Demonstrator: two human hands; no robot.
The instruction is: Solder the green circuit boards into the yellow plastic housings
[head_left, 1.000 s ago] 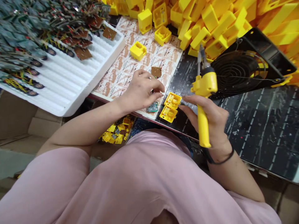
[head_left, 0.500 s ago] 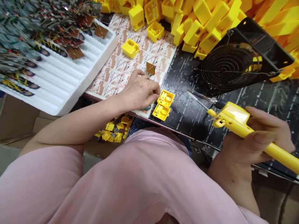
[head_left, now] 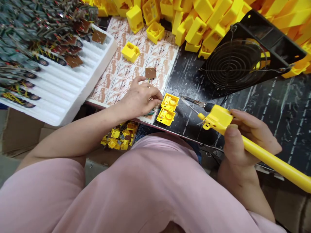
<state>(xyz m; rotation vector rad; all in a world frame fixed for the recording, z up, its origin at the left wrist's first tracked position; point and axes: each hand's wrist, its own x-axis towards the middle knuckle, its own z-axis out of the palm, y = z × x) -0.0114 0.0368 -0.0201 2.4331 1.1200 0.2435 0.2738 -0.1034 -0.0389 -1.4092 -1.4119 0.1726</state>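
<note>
My right hand (head_left: 245,139) is wrapped around the yellow handle of a soldering gun (head_left: 220,118). Its tip and a thin feed tube point left, with the tip close to the upper of two open yellow plastic housings (head_left: 170,102). Beneath that one lies the lower housing (head_left: 166,116), near the table's front edge. My left hand (head_left: 142,98) is closed in a pinch just left of the housings; what its fingertips hold is hidden. A small brown circuit board (head_left: 151,73) with thin wires sits just beyond my left fingers.
A white foam tray (head_left: 80,87) at left carries many boards with wires. Yellow cases (head_left: 196,30) are piled at the back, and a single case (head_left: 130,51) sits on the patterned sheet. A black fan (head_left: 233,64) stands at right. Below the edge is a box of yellow parts (head_left: 121,136).
My right hand has brought the soldering gun left, its tip now close to the upper housing. My left hand keeps its pinch beside the housings. The view has shifted slightly.
</note>
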